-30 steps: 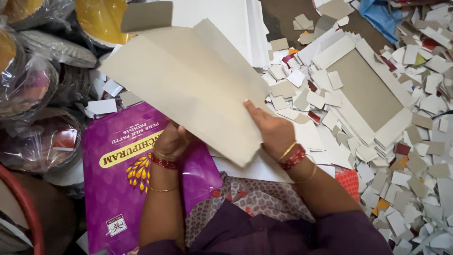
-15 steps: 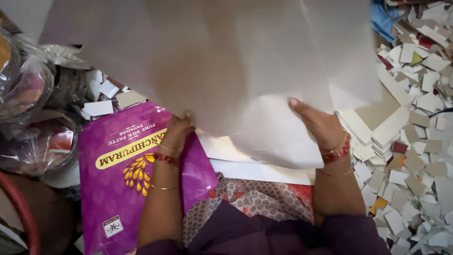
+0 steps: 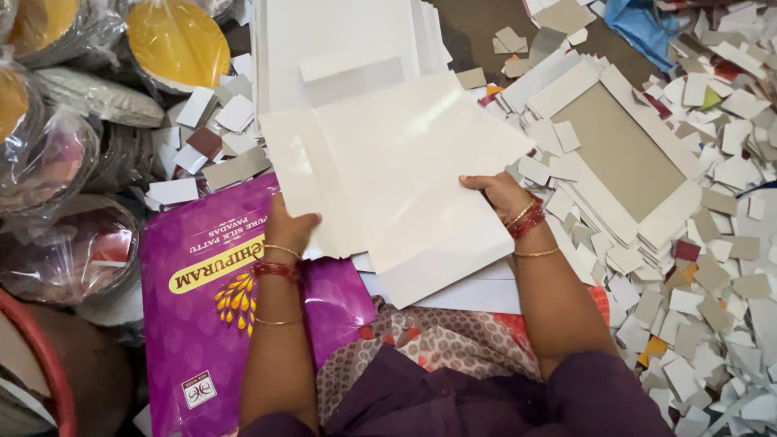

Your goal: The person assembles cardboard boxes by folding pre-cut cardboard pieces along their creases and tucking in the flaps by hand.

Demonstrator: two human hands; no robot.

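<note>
White card sheets (image 3: 405, 162) are gripped at both lower corners, left hand (image 3: 287, 231) at 8 o'clock, right hand (image 3: 502, 194) at 4 o'clock, fingers clamped on the sheets, long axis tilted toward 1 o'clock.

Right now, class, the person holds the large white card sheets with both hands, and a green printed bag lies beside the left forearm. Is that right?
Not quite. The bag is purple with yellow print, not green, as the head view shows. The rest holds: the left hand and the right hand both grip the large white card sheets, and the bag lies beside the left forearm.
</note>
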